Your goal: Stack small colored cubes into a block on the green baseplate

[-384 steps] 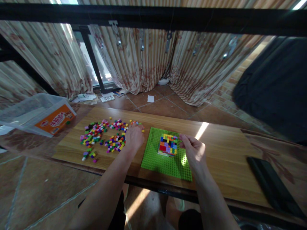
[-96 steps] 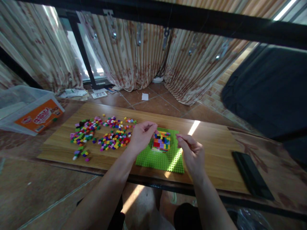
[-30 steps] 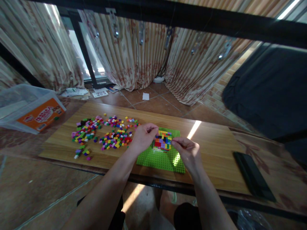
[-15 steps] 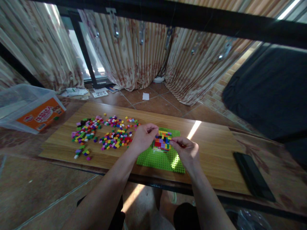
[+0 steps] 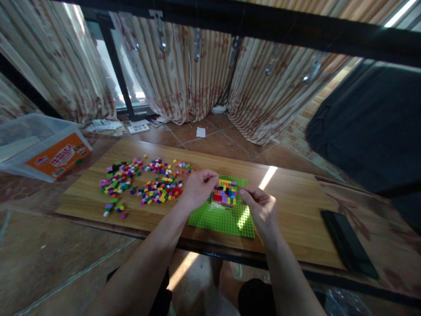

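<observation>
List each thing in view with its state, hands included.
Left hand: fingers curled by the block; grip unclear.
Right hand: fingers curled, right of the block; grip unclear.
Brick block: built up on the baseplate, partly hidden.
Green baseplate: lying flat, partly sunlit.
Loose bricks: scattered in heaps.
Clear box: top open.
Curtains: hanging, parted at the left.

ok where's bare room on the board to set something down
The widest bare patch of the wooden board lies between the green baseplate and the black object, with the right hand over its left side. The baseplate's near strip is bare too. Crowded: the left part, under loose bricks, and the brick build beside the left hand.
</observation>
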The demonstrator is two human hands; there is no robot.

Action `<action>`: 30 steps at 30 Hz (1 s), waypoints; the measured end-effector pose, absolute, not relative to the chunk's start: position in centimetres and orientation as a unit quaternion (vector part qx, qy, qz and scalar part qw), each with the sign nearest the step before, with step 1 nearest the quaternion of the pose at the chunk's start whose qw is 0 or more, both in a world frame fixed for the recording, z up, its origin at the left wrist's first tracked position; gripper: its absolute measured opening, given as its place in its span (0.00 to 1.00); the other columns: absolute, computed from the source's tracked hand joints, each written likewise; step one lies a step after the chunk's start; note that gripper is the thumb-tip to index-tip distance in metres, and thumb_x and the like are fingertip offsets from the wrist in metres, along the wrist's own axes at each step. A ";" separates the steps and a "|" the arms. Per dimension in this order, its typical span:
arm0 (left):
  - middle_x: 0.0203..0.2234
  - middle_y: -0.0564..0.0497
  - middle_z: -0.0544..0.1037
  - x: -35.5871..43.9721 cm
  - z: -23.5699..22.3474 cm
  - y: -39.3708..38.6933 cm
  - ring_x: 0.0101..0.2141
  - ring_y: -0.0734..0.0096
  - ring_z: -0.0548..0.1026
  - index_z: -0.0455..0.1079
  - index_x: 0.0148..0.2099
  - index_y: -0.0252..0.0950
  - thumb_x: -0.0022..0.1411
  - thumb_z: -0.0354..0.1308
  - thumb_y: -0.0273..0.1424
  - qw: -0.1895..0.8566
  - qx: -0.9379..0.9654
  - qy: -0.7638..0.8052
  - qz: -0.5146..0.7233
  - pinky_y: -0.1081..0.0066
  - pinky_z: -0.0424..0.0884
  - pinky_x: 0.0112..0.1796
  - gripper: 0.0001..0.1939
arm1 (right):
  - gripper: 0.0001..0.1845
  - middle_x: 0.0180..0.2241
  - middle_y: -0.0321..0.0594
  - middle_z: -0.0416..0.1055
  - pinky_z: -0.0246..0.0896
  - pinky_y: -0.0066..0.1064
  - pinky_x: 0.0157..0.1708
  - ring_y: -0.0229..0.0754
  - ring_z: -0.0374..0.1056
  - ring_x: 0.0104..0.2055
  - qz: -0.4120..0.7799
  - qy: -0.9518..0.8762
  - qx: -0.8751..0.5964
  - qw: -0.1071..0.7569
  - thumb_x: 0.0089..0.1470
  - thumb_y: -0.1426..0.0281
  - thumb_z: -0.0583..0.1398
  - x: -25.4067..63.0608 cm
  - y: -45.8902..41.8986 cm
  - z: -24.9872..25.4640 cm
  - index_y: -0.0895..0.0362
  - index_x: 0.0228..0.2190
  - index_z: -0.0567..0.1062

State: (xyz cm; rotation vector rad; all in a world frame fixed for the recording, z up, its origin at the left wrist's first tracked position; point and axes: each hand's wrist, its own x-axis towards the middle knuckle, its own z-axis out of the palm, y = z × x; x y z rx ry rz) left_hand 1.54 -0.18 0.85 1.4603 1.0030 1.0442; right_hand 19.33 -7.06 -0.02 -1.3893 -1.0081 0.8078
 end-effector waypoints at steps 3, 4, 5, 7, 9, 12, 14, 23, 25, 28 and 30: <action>0.25 0.51 0.78 1.6 0.8 -0.2 0.25 0.74 0.74 0.73 0.34 0.34 0.57 0.57 0.31 0.515 0.609 0.420 0.432 0.74 0.70 0.26 0.06 | 0.16 0.25 0.39 0.75 0.65 0.30 0.24 0.36 0.67 0.24 0.351 -0.418 -0.603 0.582 0.45 0.57 0.66 19.4 -7.0 -0.2 0.57 0.29 0.79; 0.25 0.51 0.78 1.6 0.8 -0.2 0.25 0.74 0.74 0.73 0.34 0.34 0.57 0.56 0.31 0.515 0.609 0.421 0.432 0.74 0.70 0.26 0.06 | 0.17 0.25 0.39 0.75 0.66 0.30 0.24 0.37 0.67 0.25 0.355 -0.413 -0.608 0.578 0.45 0.56 0.66 19.3 -7.0 -0.3 0.57 0.30 0.79; 0.25 0.51 0.77 1.6 0.8 -0.1 0.25 0.74 0.74 0.73 0.34 0.34 0.57 0.56 0.31 0.514 0.610 0.421 0.433 0.74 0.70 0.26 0.06 | 0.18 0.25 0.40 0.76 0.66 0.30 0.24 0.37 0.67 0.25 0.360 -0.407 -0.612 0.574 0.45 0.56 0.66 19.2 -6.9 -0.4 0.58 0.31 0.79; 0.25 0.51 0.77 1.6 0.8 -0.1 0.25 0.74 0.74 0.73 0.34 0.34 0.57 0.56 0.31 0.513 0.610 0.421 0.434 0.74 0.70 0.26 0.06 | 0.20 0.26 0.41 0.76 0.66 0.30 0.23 0.38 0.69 0.25 0.368 -0.398 -0.621 0.567 0.42 0.55 0.67 18.8 -6.7 -0.7 0.58 0.32 0.79; 0.25 0.51 0.77 1.7 0.8 -0.1 0.25 0.73 0.74 0.73 0.34 0.34 0.57 0.57 0.31 0.515 0.607 0.421 0.434 0.74 0.70 0.26 0.06 | 0.22 0.26 0.41 0.77 0.66 0.30 0.22 0.39 0.69 0.26 0.373 -0.386 -0.627 0.564 0.40 0.55 0.68 18.5 -6.4 -1.0 0.59 0.32 0.79; 0.25 0.51 0.77 1.6 0.7 -0.1 0.26 0.73 0.74 0.73 0.34 0.34 0.57 0.56 0.32 0.516 0.609 0.419 0.433 0.74 0.70 0.26 0.07 | 0.23 0.25 0.41 0.77 0.66 0.30 0.21 0.38 0.69 0.24 0.385 -0.364 -0.625 0.573 0.37 0.56 0.69 18.2 -6.2 -1.2 0.60 0.32 0.79; 0.25 0.51 0.77 1.6 0.7 -0.1 0.26 0.73 0.74 0.73 0.34 0.34 0.57 0.56 0.32 0.509 0.614 0.418 0.434 0.74 0.70 0.27 0.07 | 0.22 0.25 0.40 0.77 0.65 0.29 0.19 0.38 0.69 0.22 0.395 -0.352 -0.621 0.579 0.35 0.57 0.70 18.2 -6.1 -1.3 0.60 0.31 0.79; 0.23 0.52 0.76 1.6 1.0 -0.2 0.25 0.74 0.73 0.72 0.32 0.34 0.57 0.56 0.31 0.509 0.609 0.423 0.438 0.75 0.69 0.26 0.07 | 0.21 0.24 0.40 0.77 0.65 0.29 0.18 0.37 0.69 0.22 0.375 -0.372 -0.612 0.589 0.35 0.57 0.70 18.1 -6.0 -1.3 0.59 0.30 0.79; 0.23 0.52 0.76 1.2 1.1 0.0 0.24 0.75 0.73 0.72 0.32 0.33 0.56 0.56 0.31 0.505 0.607 0.426 0.441 0.75 0.69 0.26 0.07 | 0.21 0.24 0.40 0.77 0.64 0.28 0.18 0.37 0.68 0.22 0.369 -0.375 -0.615 0.587 0.35 0.57 0.70 18.1 -6.0 -1.3 0.59 0.30 0.79; 0.22 0.52 0.76 0.0 1.3 0.8 0.23 0.76 0.72 0.72 0.31 0.33 0.55 0.57 0.30 0.488 0.588 0.449 0.463 0.76 0.68 0.26 0.06 | 0.22 0.25 0.41 0.77 0.63 0.27 0.18 0.37 0.68 0.22 0.371 -0.373 -0.614 0.589 0.35 0.57 0.70 18.1 -6.1 -1.3 0.59 0.30 0.79; 0.22 0.52 0.76 -1.1 1.3 1.6 0.23 0.77 0.72 0.72 0.31 0.33 0.55 0.57 0.30 0.473 0.564 0.471 0.486 0.77 0.68 0.26 0.06 | 0.22 0.24 0.40 0.77 0.62 0.27 0.18 0.36 0.67 0.21 0.374 -0.370 -0.614 0.588 0.35 0.57 0.70 18.2 -6.1 -1.2 0.59 0.30 0.79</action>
